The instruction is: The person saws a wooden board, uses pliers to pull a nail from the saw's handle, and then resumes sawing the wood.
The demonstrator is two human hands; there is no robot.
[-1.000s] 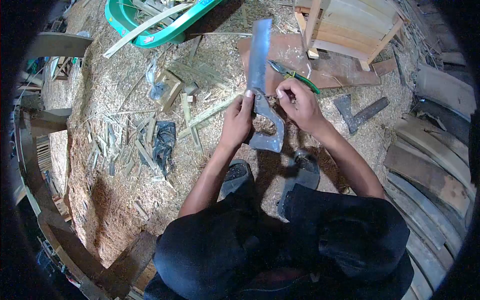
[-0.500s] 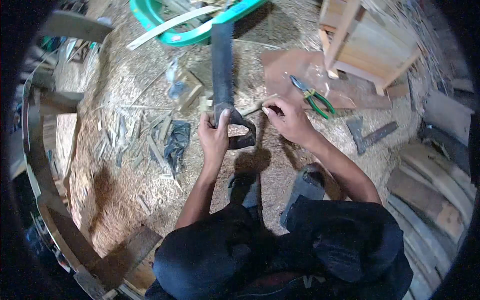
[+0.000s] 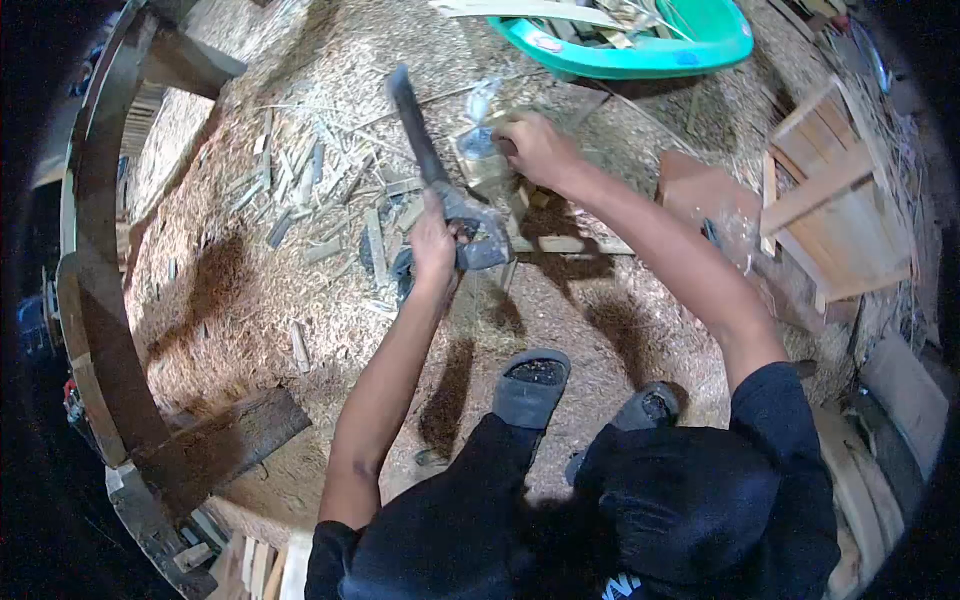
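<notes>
In my left hand is a handsaw, its dark handle in my closed fingers and its narrow blade pointing up and away. My right hand has its fingers curled together, slightly blurred, above a wooden block. Whatever those fingers hold, if anything, cannot be made out. A scrap of clear bluish plastic lies just beyond the block. Below my right hand, a pale wood strip lies across the shavings.
A green basin of wood offcuts stands at the far side. To the right are a wooden frame piece and a reddish-brown board. Curved timber borders the left. Small offcuts litter the shavings, and my sandaled feet are nearby.
My view has turned leftward, so things appear farther right. My right hand has moved away from beside the saw handle to above the block. My left hand still holds the saw, now tilted.
</notes>
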